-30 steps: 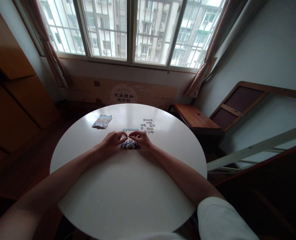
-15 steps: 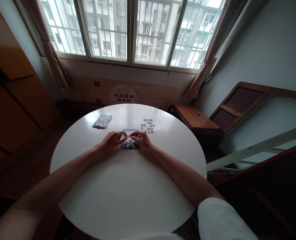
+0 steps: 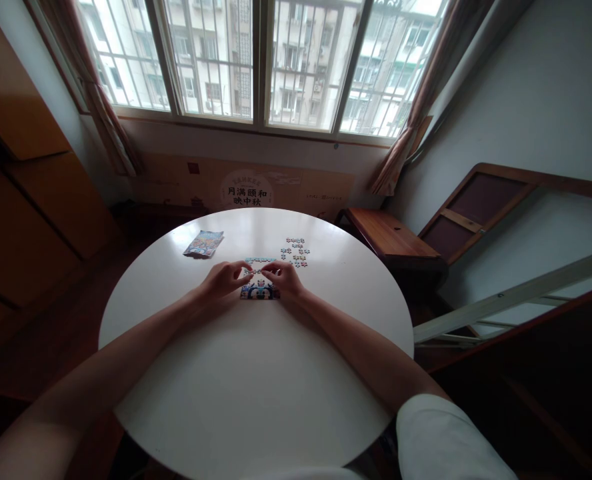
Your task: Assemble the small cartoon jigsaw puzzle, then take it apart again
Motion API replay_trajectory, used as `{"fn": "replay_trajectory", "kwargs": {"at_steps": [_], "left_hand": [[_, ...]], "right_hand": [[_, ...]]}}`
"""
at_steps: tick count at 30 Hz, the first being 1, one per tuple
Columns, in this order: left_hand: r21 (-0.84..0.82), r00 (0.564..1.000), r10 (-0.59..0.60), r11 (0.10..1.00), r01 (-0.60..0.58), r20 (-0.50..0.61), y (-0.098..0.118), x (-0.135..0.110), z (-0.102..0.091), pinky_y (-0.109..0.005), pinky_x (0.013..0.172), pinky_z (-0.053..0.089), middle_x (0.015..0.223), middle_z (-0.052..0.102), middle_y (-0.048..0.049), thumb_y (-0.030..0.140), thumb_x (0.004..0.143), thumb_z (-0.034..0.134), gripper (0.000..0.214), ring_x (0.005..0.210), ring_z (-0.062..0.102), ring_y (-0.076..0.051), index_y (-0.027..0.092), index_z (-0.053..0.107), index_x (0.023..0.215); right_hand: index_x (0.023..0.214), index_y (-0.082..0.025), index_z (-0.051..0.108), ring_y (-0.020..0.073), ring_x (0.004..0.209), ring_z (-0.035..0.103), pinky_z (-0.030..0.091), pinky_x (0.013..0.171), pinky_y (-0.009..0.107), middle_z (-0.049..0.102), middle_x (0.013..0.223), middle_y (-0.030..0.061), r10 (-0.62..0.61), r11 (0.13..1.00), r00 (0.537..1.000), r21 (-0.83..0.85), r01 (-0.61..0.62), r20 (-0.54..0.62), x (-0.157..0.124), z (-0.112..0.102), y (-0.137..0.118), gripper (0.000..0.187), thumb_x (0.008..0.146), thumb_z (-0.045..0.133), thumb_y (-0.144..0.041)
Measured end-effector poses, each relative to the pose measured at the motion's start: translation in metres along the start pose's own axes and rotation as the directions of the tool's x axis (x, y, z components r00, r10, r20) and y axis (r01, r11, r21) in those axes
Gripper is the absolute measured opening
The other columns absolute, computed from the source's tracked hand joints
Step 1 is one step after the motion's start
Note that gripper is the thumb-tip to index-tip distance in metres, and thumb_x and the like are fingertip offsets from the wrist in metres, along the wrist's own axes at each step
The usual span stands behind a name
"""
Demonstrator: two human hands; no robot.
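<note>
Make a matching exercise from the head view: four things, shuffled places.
Things
1. Loose jigsaw pieces
2. Creased illustrated sheet or packet
3. Partly assembled jigsaw
4. Round table

Places
A. On the white surface, farther out than the left hand
B. Under the other three things
C. On the white surface, farther out than the right hand
D. Between the two hands, partly hidden by them

Pairs: 1-C, 2-A, 3-D, 4-B

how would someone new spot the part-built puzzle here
Find the round white table near the barred window. Between the left hand and right hand lies the puzzle, its near edge joined and dark blue, unlike the pieces spread beyond the right hand.
</note>
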State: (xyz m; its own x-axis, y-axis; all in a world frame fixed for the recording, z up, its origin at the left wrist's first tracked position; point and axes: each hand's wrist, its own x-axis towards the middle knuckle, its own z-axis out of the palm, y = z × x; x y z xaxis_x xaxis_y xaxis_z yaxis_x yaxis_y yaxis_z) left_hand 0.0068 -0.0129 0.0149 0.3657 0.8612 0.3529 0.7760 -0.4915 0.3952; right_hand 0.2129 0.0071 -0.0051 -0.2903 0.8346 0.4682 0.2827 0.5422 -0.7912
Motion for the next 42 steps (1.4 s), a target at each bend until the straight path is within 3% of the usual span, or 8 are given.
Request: {"fn": "replay_trajectory", "kwargs": {"at_steps": [42], "left_hand": [[-0.035,0.999,0.034,0.999,-0.034,-0.021,-0.0047,0.0005,0.005,-0.021,0.049,0.023,0.048,0.04,0.006,0.044,0.083,0.05,0.035,0.045,0.033,-0.007,0.017,0.071,0.089]], "right_hand": [[0.079,-0.016,0.072,0.0123,0.066,0.058,0.046,0.061,0.024,0.069,0.075,0.0042,-0.009,0.999,0.999,-0.037,0.011,0.051,-0.0006,-0.0023,-0.0019,0.011,0.077,0.064,-0.022]]}}
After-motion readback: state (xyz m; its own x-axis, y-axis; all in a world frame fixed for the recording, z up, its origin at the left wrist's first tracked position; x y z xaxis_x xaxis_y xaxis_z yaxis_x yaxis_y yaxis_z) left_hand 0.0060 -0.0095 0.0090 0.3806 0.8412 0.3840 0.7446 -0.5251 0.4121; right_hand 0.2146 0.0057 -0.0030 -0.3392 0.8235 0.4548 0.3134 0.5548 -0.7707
